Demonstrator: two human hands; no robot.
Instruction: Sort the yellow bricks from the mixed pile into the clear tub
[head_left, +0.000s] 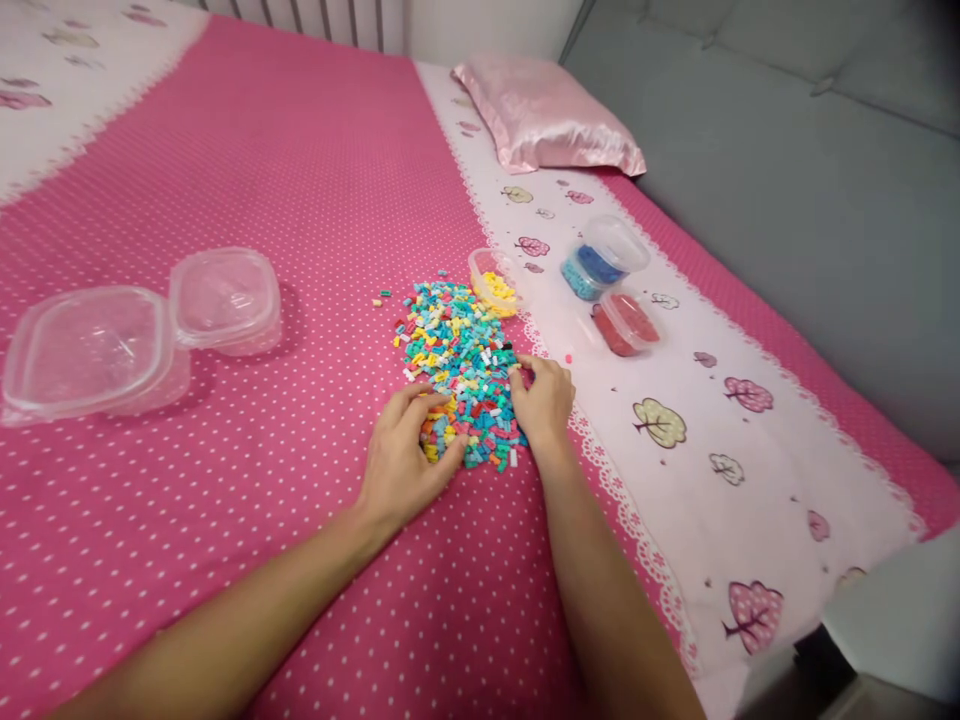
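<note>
A loose pile of small toy building bricks (457,345) in teal, yellow, pink, white and red lies on the pink dotted bedspread. My left hand (401,445) rests at the pile's near left edge, its thumb and fingers curved apart around some yellow bricks. At the right edge, my right hand (546,398) has thumb and forefinger pinched together, with what looks like a small yellowish brick at their tips. Just beyond the pile a clear tub (480,262) leans toward me, with yellow bricks (496,290) in it and some at its rim.
To the right stand a tub of red bricks (628,322) and containers of dark blue bricks (600,265) and light blue bricks (579,280). Two clear plastic containers (90,340) (225,295) sit on the left. A pink pillow (547,115) lies at the far end, by a grey padded panel (787,200).
</note>
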